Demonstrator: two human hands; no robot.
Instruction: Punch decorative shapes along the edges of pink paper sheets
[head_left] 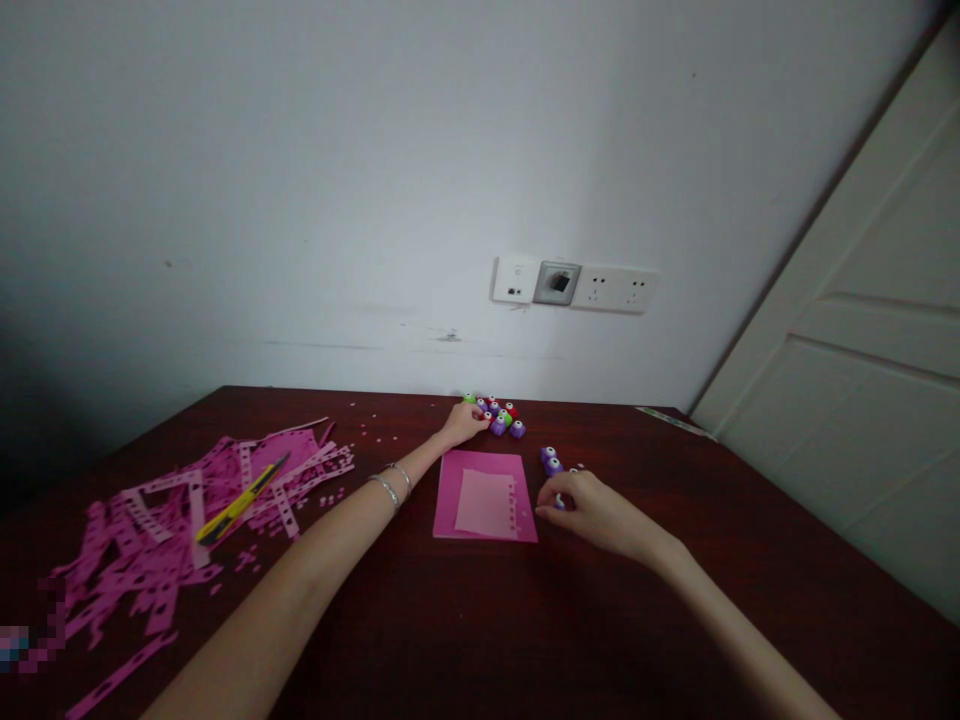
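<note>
Left hand (466, 424), extended over the far part of the table (420, 630), had its fingertips at the left side of a cluster of punches (499, 427) in purple, red and green, close to the wall (337, 200); whether it grasped one could not be told. Two bracelets (385, 491) circled its wrist. Right hand (581, 502), thumb and fingers curled, partly covered the near end of a row of purple punches (553, 467); its grip likewise could not be determined. Just left of the right hand lay a deep-pink sheet (446, 515), with a paler card (484, 505) on top, small cut-outs lining the card's right edge. On the left, perforated pink strips (166, 600) formed a loose heap, across which lay a yellow cutter (240, 503). Paper bits (246, 560) were scattered beside the strips. Sockets (607, 287) were mounted on the wall above.
</note>
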